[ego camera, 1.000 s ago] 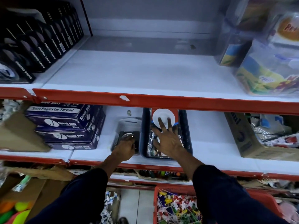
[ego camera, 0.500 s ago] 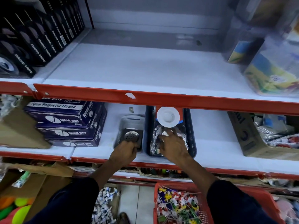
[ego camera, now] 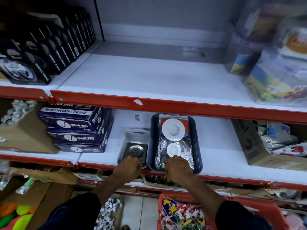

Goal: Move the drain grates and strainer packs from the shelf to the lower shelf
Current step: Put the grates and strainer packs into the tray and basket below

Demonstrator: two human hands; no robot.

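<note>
1. The left hand (ego camera: 128, 165) is curled over the near rim of a small clear tray (ego camera: 132, 135), fingers closed on its front edge; whether it pinches the rim or the metal inside, I cannot tell.
2. The right hand (ego camera: 178, 167) is closed on the near rim of the blue tray (ego camera: 198, 146), fingertips touching the plastic packs.
3. Just left of the blue tray, the clear tray holds a drain grate (ego camera: 136, 151), a round perforated steel disc. It looks stiff, fairly heavy and slick; best gripped by its edges.
4. Inside the blue tray lie the strainer packs (ego camera: 173, 140), white discs in crinkly film. They look light and slippery; lifting the tray by both long rims seems safer.
5. Both trays sit on the lower shelf (ego camera: 221, 151).
6. The shelf (ego camera: 149, 80) above the blue tray is bare in the middle.
</note>
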